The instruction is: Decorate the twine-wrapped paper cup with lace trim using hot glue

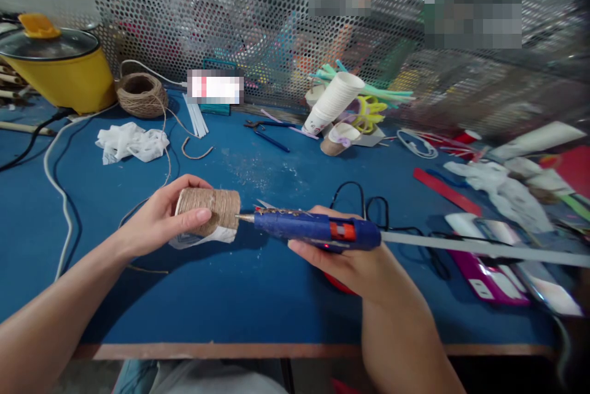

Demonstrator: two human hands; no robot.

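Observation:
My left hand [170, 212] is closed around a paper cup wrapped in brown twine [225, 206], lying on its side with some white material showing along its lower edge. In my right hand [341, 259] is a blue glue gun [295, 228], gripped with its metal nozzle pointing left. The nozzle tip is right at the cup's right end; whether it touches cannot be made out. A long pale glue stick [461, 245] sticks out of the gun's back. Loose twine runs behind my left hand toward a twine ball [142, 94].
A yellow pot [83, 80] with a glass lid stands back left, near crumpled white fabric [131, 142]. Pliers [267, 125] and stacked paper cups [334, 99] are at the back. Phones [488, 277], a red strip [447, 191] and cables lie right. A perforated metal screen [258, 19] borders the table.

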